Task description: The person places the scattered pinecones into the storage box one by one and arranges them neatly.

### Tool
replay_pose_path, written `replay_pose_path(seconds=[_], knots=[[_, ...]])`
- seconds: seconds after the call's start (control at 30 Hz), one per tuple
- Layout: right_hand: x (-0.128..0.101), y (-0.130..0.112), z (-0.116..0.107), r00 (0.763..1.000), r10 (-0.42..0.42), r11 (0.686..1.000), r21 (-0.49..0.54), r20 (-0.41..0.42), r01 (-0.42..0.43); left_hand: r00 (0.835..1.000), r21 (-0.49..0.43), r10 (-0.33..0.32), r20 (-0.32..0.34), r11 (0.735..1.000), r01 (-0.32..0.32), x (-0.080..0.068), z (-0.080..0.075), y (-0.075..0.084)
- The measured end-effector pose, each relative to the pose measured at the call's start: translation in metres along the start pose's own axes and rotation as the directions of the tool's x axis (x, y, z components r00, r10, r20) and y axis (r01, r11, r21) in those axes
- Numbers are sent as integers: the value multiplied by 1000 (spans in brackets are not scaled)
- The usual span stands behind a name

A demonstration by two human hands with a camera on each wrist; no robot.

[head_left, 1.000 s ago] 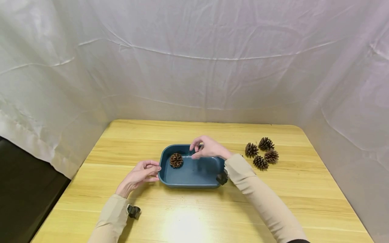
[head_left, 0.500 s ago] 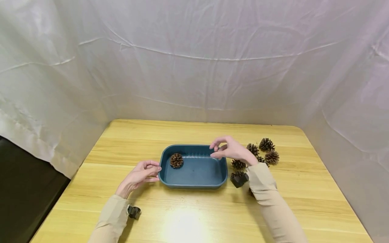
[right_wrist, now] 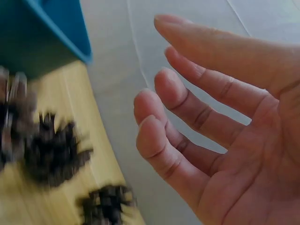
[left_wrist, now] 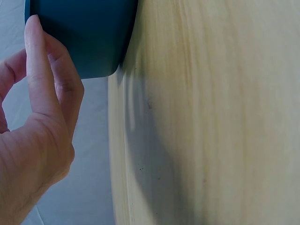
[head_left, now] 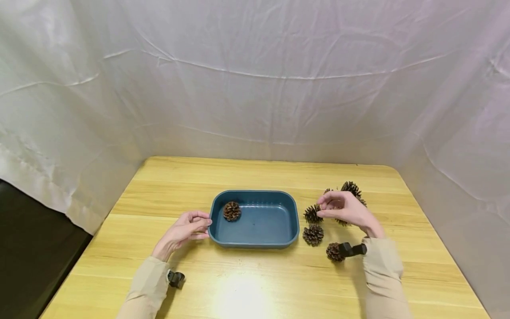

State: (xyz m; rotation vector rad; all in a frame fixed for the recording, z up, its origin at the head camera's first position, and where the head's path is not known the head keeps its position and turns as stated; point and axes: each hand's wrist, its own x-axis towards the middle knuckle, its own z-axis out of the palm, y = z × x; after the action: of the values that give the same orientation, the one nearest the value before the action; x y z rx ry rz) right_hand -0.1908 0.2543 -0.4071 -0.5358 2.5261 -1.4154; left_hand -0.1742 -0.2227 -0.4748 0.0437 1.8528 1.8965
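Observation:
On the table, a dark blue rectangular tray (head_left: 255, 245) with rounded corners holds one brown pine cone (head_left: 232, 211) at its left end. My left hand (head_left: 187, 230) is at the tray's left end, thumb and fingertips at the rim; the left wrist view shows the thumb (left_wrist: 40, 70) up against the tray's edge (left_wrist: 89, 47). To the right of the tray, my right hand (head_left: 346, 209) is above several pine cones. Its fingers (right_wrist: 201, 117) are loosely bent, apart from the thumb, with nothing between them. One pine cone (head_left: 312, 214) shows just left of its fingertips.
Nearer the front lie two more pine cones, one beside the tray (head_left: 313, 235) and one (head_left: 334, 252) partly behind the black wrist camera (head_left: 352, 250). Others (head_left: 351, 189) sit behind my right hand, partly hidden. Pale curtains (head_left: 271, 88) enclose the wooden table (head_left: 239, 283).
My right hand has moved right, from over the tray to over the pine cones, uncovering cones beside the tray. The left hand, tray and the cone inside it have stayed put.

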Motion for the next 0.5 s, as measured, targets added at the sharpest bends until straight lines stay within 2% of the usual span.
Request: replay_pose_path(seconds=[0.13, 0.27, 0.4, 0.5], knots=[[-19, 16, -6, 999, 32, 999, 41, -35, -30, 1000, 6, -1, -8, 1000, 1, 0, 0, -1], [-35, 33, -10, 998, 57, 996, 75, -34, -54, 1000, 12, 2, -7, 1000, -2, -1, 2, -1], [-47, 49, -13, 998, 69, 990, 124, -2, -68, 1000, 7, 1, -6, 1000, -1, -1, 2, -1], [-54, 60, -17, 995, 83, 977, 193, 54, -92, 1000, 6, 1, -8, 1000, -1, -1, 3, -1]])
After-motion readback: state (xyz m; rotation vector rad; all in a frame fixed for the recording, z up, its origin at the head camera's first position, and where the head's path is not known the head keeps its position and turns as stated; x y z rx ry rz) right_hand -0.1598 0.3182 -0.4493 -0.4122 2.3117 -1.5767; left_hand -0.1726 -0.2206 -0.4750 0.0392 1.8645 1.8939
